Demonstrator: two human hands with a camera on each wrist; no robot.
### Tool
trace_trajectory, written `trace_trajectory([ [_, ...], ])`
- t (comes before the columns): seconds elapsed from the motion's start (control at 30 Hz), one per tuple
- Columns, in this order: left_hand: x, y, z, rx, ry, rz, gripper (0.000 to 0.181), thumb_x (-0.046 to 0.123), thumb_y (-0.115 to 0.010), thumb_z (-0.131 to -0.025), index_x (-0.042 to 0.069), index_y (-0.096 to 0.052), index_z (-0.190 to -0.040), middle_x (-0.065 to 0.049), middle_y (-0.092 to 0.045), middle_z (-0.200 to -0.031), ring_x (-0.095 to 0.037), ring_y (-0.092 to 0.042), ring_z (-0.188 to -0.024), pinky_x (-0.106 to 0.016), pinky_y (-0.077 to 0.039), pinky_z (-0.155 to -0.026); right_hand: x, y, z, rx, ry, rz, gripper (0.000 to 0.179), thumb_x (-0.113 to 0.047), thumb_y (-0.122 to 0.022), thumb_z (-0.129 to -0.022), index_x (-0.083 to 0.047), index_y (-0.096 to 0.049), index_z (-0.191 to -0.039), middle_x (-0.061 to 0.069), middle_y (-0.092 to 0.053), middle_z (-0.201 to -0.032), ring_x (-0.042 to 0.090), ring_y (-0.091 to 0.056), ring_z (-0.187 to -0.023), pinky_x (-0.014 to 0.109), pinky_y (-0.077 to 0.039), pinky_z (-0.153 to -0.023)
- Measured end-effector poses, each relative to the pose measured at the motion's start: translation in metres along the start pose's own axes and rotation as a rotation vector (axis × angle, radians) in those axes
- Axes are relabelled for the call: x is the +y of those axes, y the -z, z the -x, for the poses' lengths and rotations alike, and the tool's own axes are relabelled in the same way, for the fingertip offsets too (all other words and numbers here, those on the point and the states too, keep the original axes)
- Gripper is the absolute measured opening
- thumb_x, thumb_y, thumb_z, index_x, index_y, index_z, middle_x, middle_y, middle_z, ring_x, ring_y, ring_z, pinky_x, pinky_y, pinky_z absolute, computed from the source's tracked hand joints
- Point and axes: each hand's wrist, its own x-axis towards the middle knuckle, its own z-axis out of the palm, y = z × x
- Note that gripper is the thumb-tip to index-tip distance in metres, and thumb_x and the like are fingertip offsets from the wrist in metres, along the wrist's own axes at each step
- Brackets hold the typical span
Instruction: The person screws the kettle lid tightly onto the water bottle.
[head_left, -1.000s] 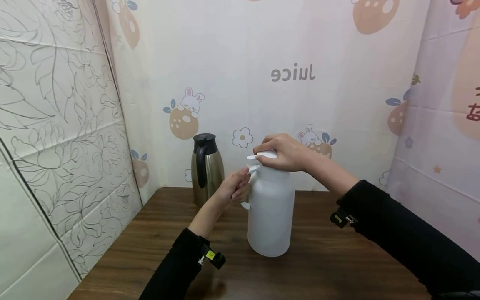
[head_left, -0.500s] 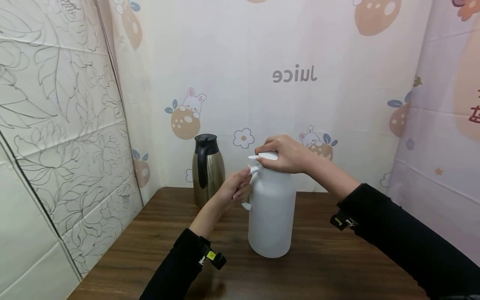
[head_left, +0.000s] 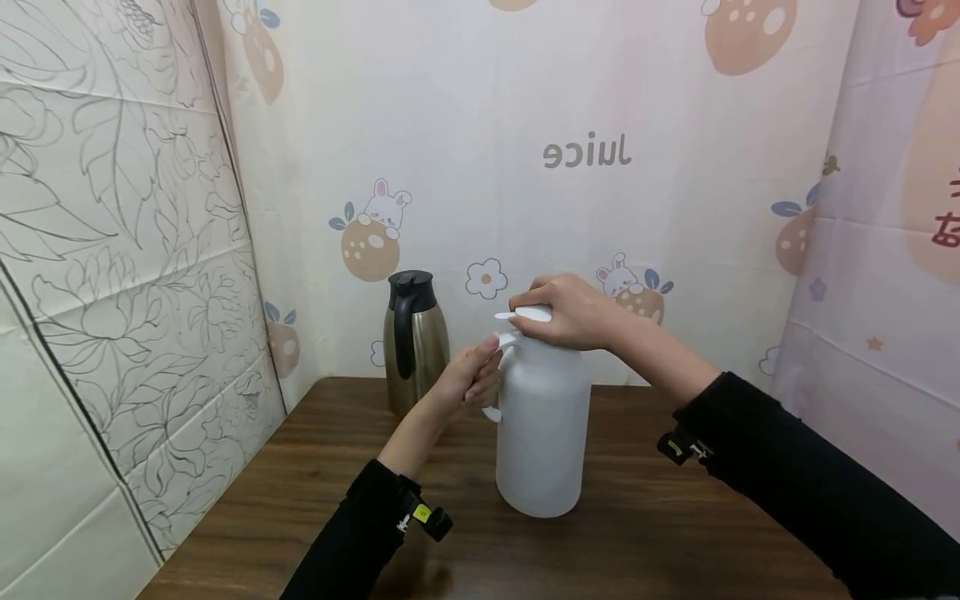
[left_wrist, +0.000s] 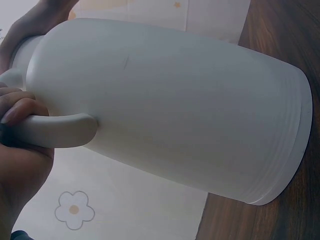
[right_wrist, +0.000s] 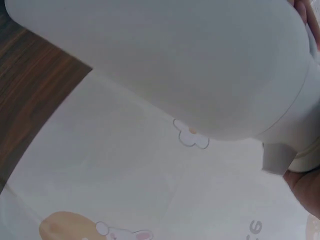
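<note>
A white thermos jug (head_left: 542, 442) stands upright on the wooden table. My left hand (head_left: 468, 373) grips its handle (head_left: 492, 413), the thumb up near the handle's top; the left wrist view shows fingers curled round the handle (left_wrist: 65, 131). On top of the jug, my right hand (head_left: 573, 310) holds the white lid (head_left: 534, 313) between thumb and fingers. The lid's small tab points left. The right wrist view catches the jug's body (right_wrist: 175, 60) and spout (right_wrist: 278, 158), with only part of that hand at the right edge.
A gold-coloured thermos jug (head_left: 427, 342) with a black top and handle stands behind my left hand, near the table's back edge. The wooden table (head_left: 645, 517) meets printed curtains (head_left: 450, 125) at the back and sides.
Both hands keep their hold on the white jug and its lid. Only a slight shift of the whole head view shows.
</note>
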Motion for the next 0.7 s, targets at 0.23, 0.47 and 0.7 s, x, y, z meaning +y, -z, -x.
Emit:
trace_trajectory([
  [0.23, 0.000, -0.001, 0.000, 0.022, 0.009, -0.019, 0.051, 0.051, -0.044, -0.113, 0.021, -0.043, -0.072, 0.012, -0.042, -0.051, -0.004, -0.036, -0.041, -0.020, -0.028, -0.044, -0.015, -0.002, 0.000, -0.003, -0.181, 0.044, 0.035, -0.035, -0.070, -0.097, -0.012, -0.080, -0.122, 0.007, -0.073, -0.101, 0.019, -0.063, -0.082, 0.033, -0.052, -0.064],
  [0.47, 0.002, -0.002, 0.000, 0.021, 0.003, -0.026, 0.051, 0.049, -0.043, -0.114, 0.021, -0.043, -0.071, 0.013, -0.042, -0.050, -0.004, -0.036, -0.041, -0.020, -0.028, -0.044, -0.022, -0.003, -0.004, 0.022, -0.219, 0.085, 0.023, -0.034, -0.067, -0.097, -0.015, -0.081, -0.095, -0.002, -0.063, -0.069, 0.018, -0.056, -0.069, 0.033, -0.046, -0.057],
  [0.7, 0.000, -0.002, 0.000, 0.016, -0.006, -0.038, 0.051, 0.051, -0.044, -0.113, 0.021, -0.043, -0.072, 0.012, -0.042, -0.049, -0.005, -0.035, -0.040, -0.021, -0.027, -0.044, -0.023, 0.006, -0.002, -0.088, -0.209, 0.033, 0.045, -0.048, -0.059, -0.105, -0.012, -0.080, -0.122, -0.001, -0.071, -0.077, 0.018, -0.060, -0.071, 0.036, -0.047, -0.064],
])
